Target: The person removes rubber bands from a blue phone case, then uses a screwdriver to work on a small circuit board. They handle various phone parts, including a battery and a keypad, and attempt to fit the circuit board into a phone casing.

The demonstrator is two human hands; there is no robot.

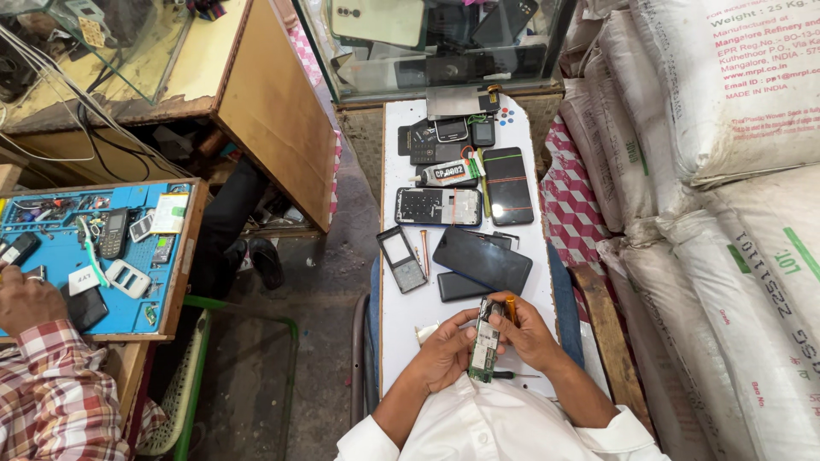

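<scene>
White board [401, 333] crowded with phones [482, 259] beyond hands [487, 341] gripping circuit board [484, 352].

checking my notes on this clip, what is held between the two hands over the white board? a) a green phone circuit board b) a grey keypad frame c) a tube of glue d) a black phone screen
a: the left hand and right hand both grip the narrow green phone circuit board.

bright even daylight | soft shadows | sharp focus | wide-angle edge bending
</scene>
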